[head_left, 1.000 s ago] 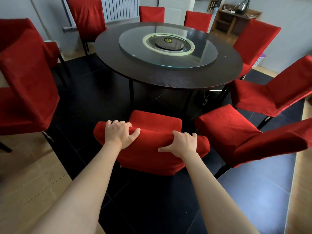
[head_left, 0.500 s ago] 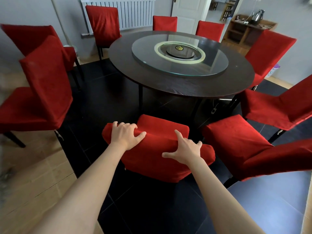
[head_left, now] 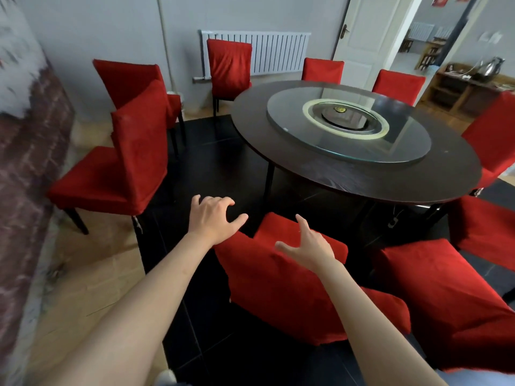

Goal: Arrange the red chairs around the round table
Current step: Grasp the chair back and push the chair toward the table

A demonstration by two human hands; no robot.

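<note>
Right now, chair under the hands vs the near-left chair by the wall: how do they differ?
The chair under the hands faces the round table with its seat tucked toward the edge; the near-left chair stands well away, its back to the table, seat toward the wall. The first sits on dark tile; the second is partly on the wood floor. The left hand and right hand hover open over the first; nothing touches the second. Both wear red covers.

Your near chair [head_left: 281, 277] has its seat and legs hidden behind its own backrest, and your right forearm covers part of that backrest. The chair to its right [head_left: 446, 296] is cut off by the right and bottom edges. The wall [head_left: 25, 140] at your left is smeared with blur. The round table [head_left: 356, 174] hides the seats of the two far chairs [head_left: 323, 69]. The items on the far shelf [head_left: 471, 87] are too small to tell apart.
</note>
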